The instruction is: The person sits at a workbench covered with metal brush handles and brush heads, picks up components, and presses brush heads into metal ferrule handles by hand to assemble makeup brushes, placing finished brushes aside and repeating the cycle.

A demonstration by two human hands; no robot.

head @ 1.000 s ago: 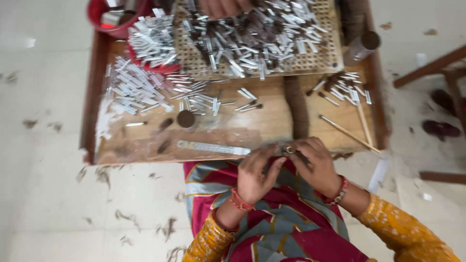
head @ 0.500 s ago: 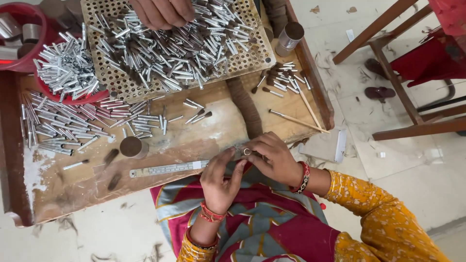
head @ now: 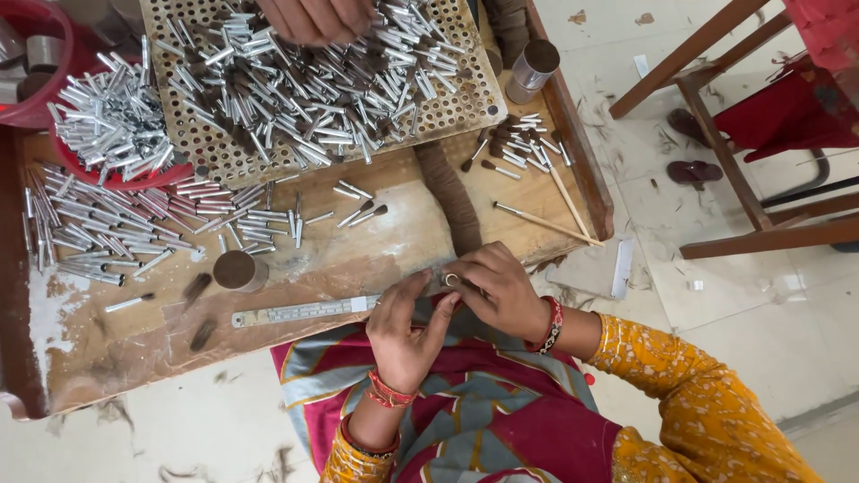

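My left hand [head: 404, 333] and my right hand [head: 497, 288] meet at the near edge of a low wooden table [head: 107, 353]. Between their fingertips they pinch a small silver metal tube [head: 451, 280], seen end-on, with something dark at it. Just left of my hands a metal ruler [head: 300, 311] lies flat along the table edge. A thick bundle of brown hair [head: 450, 197] lies on the wood right behind my hands. My lap below is covered in red and patterned cloth.
Another person's hand [head: 315, 18] rests on a perforated tray [head: 224, 156] heaped with silver tubes. More tubes [head: 89, 224] lie loose at left, beside a small round cup [head: 236, 269]. Finished brushes [head: 519, 148], a stick [head: 544, 224], a tin [head: 531, 70]. Chair legs and a sandal [head: 693, 172] at right.
The view has swung left and tilted, so the table sits more to the left. My hands stay together at the table edge, still working the small tube.
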